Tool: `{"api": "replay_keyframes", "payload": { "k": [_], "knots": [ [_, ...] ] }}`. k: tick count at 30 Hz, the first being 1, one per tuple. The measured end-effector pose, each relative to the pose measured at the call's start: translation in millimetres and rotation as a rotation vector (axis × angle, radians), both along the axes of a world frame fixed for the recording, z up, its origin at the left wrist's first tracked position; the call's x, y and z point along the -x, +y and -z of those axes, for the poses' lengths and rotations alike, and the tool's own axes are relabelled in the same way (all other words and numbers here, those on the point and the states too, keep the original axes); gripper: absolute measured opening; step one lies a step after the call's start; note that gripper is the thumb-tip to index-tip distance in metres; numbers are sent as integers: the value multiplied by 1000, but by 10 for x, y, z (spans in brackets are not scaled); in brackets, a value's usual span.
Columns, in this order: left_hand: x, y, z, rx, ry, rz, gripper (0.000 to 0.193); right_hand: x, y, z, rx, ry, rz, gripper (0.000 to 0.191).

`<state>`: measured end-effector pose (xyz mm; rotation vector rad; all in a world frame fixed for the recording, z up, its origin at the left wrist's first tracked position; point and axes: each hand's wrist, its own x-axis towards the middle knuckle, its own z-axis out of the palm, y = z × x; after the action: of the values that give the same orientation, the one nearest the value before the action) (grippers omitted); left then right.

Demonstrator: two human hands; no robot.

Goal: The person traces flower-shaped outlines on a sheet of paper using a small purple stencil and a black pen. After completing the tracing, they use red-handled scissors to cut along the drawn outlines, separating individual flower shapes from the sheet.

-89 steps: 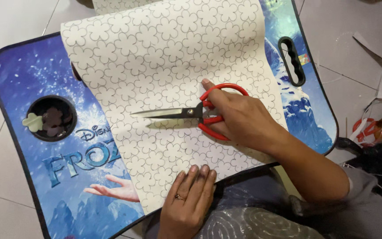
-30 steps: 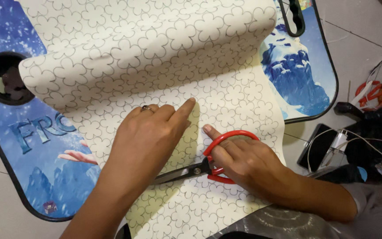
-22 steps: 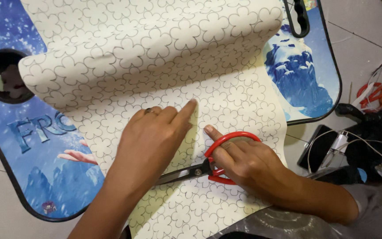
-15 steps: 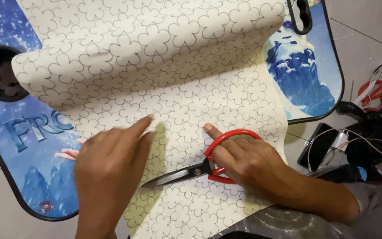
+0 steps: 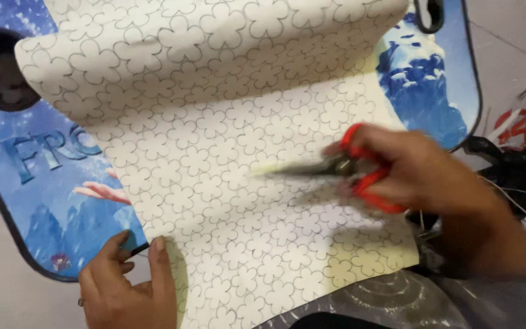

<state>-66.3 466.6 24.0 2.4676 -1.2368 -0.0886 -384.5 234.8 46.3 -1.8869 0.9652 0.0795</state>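
Sideways, scissors (image 5: 336, 167) in right hand (image 5: 421, 173), blades pointing left

A blue lap table (image 5: 44, 201) with a snowy cartoon print lies on a pale tiled floor (image 5: 512, 36). A round cup hole (image 5: 1, 70) sits in the table's upper left part, with something pale inside it, too dim to tell. A dark slot handle (image 5: 428, 12) is cut near the table's upper right edge. Right of the table lie black cables (image 5: 506, 164) and red-and-white scraps (image 5: 522, 125). Clear plastic sheeting (image 5: 385, 301) shows below the table's lower edge.
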Motion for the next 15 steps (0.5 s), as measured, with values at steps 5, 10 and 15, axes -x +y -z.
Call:
{"api": "replay_keyframes", "payload": {
  "k": [5,10,15],
  "knots": [
    [-83,14,152,-8,162,38,49,703,-321,-421,26,464,-30,53],
    [-134,33,264,111,299,-10,50,1588,-351,-230,-113,1048,-69,58],
    [-270,20,218,-81,313,-16,55,2622,-475,61,-244,790,-119,53]
  ]
}}
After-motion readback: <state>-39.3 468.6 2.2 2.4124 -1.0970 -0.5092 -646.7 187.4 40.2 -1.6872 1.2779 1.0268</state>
